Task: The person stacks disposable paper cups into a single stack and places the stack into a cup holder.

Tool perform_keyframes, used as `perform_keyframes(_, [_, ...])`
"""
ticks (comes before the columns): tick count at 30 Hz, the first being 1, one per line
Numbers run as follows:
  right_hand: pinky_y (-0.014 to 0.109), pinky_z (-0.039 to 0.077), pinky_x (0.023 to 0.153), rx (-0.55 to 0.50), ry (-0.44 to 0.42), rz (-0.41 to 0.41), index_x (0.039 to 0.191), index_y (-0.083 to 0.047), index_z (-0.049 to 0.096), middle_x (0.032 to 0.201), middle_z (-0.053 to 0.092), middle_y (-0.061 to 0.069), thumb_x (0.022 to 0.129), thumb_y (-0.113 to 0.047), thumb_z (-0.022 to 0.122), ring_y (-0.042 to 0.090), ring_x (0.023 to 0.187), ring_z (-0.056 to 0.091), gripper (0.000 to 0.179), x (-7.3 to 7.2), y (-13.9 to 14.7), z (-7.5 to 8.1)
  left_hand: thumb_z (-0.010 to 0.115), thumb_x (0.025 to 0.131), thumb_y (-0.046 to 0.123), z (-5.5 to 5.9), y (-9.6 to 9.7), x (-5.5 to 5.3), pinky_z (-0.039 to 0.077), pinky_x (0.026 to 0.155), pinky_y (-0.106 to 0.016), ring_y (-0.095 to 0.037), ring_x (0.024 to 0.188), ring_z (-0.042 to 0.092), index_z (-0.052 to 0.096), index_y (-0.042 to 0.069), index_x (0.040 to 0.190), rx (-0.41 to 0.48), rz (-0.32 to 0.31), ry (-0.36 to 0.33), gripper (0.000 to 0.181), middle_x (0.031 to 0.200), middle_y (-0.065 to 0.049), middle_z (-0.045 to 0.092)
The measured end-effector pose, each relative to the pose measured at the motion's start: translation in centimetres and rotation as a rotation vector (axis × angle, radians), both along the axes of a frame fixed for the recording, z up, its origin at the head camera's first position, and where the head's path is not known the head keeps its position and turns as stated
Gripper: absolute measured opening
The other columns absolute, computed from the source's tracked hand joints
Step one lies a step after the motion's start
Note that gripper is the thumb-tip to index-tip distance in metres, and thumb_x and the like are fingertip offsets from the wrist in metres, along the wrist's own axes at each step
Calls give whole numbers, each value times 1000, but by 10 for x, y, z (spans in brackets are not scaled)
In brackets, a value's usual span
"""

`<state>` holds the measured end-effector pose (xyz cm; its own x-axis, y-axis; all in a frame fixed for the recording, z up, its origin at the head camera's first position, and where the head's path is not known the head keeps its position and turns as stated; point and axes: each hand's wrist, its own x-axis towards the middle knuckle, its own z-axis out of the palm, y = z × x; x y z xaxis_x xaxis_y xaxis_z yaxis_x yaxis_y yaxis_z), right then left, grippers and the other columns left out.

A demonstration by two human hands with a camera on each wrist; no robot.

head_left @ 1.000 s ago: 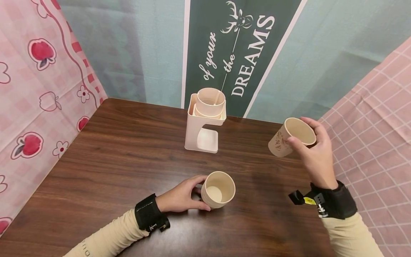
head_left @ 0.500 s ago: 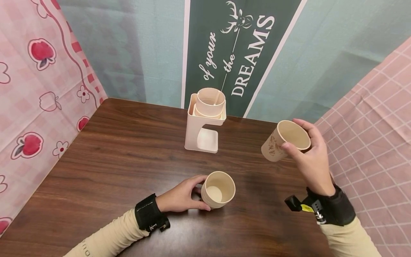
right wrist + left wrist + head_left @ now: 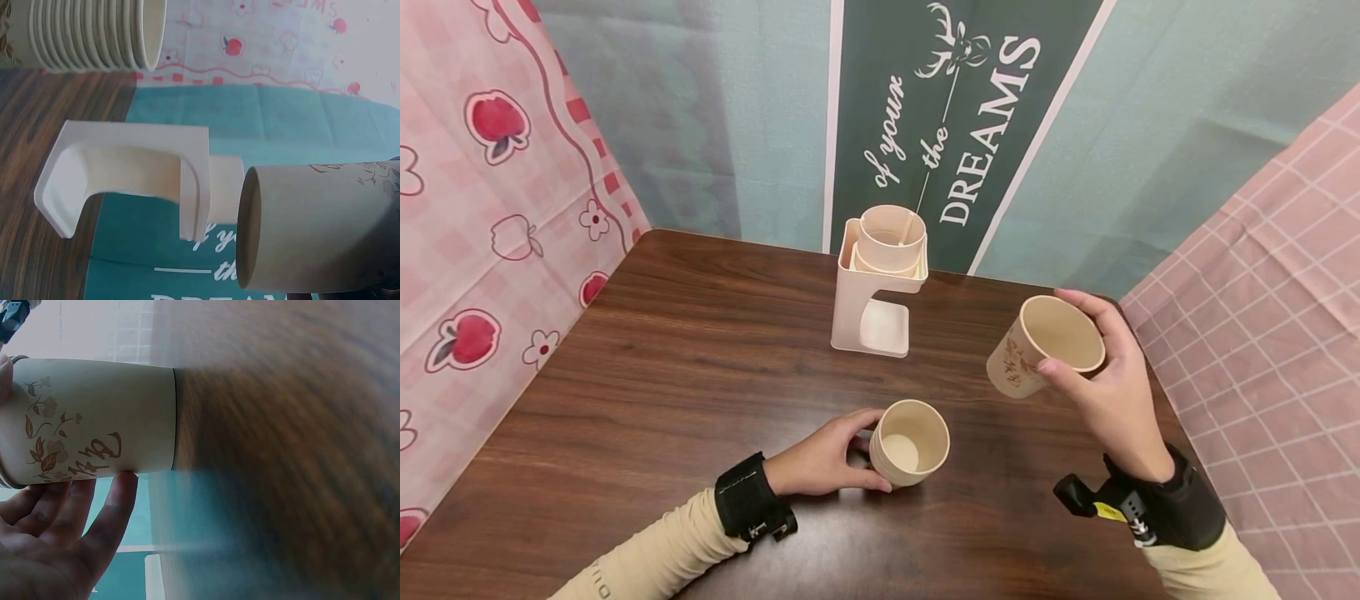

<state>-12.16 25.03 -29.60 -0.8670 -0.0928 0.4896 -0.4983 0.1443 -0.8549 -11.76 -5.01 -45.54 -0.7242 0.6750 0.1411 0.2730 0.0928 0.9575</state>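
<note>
My left hand (image 3: 823, 458) grips a stack of beige paper cups (image 3: 928, 446) standing upright on the table, with thumb and fingers around its left side. Several rims of that stack (image 3: 94, 31) show in the right wrist view. Printed flowers mark the lowest cup (image 3: 100, 419) in the left wrist view, where my fingers (image 3: 115, 506) touch its side. My right hand (image 3: 1112, 400) holds a single printed paper cup (image 3: 1018, 367) by its rim end, tilted, mouth toward me, above the table. Its base points left in the right wrist view; most of that hand is hidden there.
A cream plastic stand (image 3: 850, 308) with a cutout front rises at the back middle of the wooden table (image 3: 700, 333). A round cup-like cylinder (image 3: 891, 250) sits in its top. Printed cloths hang at the back and both sides.
My right hand has moved left and nearer to me with its paper cup, coming closer to the stack. The left hand and the stack have stayed where they were.
</note>
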Motion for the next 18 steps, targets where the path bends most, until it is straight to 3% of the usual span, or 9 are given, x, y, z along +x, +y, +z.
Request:
perform_keyframes(5, [21, 49, 85, 45, 6, 22, 142, -1, 54, 133, 55, 13, 79, 1, 85, 21, 108, 55, 71, 7, -7, -2, 88, 81, 16, 0, 0, 0, 53, 100, -30, -18, 113, 66, 49, 2, 144, -4, 0, -7, 76, 139, -13, 57])
perform_keyframes(18, [20, 58, 75, 73, -65, 154, 144, 3, 48, 129, 59, 14, 74, 3, 86, 19, 110, 60, 79, 22, -27, -10, 88, 81, 15, 1, 0, 1, 53, 100, -30, -17, 112, 67, 49, 1, 144, -1, 1, -11, 75, 138, -13, 57])
